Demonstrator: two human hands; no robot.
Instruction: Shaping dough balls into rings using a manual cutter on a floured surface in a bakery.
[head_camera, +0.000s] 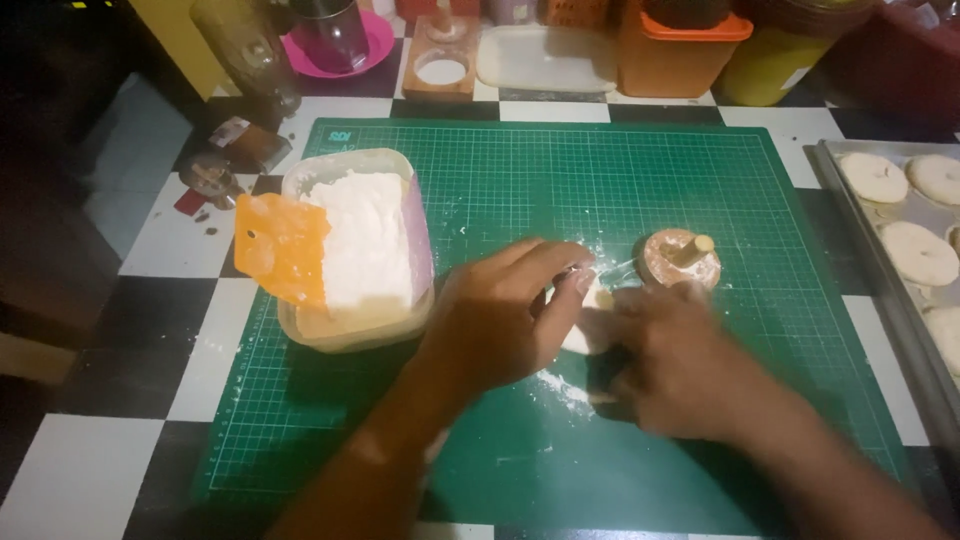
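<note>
Both hands meet over a small pale piece of dough (590, 318) on the green cutting mat (560, 180). My left hand (505, 315) curls over the dough from the left, its fingertips touching it. My right hand (670, 355) presses on it from the right and is blurred. Most of the dough is hidden beneath the fingers. A little flour (565, 385) is scattered on the mat below the hands. A round wooden cutter (682, 257) with a knob stands just behind my right hand.
A plastic tub of flour (365, 245) with an orange scraper (282, 248) resting on it sits at the left. A metal tray (880, 290) at the right holds several dough rings (918, 252). Jars, an orange container (680, 50) and a pink plate (375, 40) line the back.
</note>
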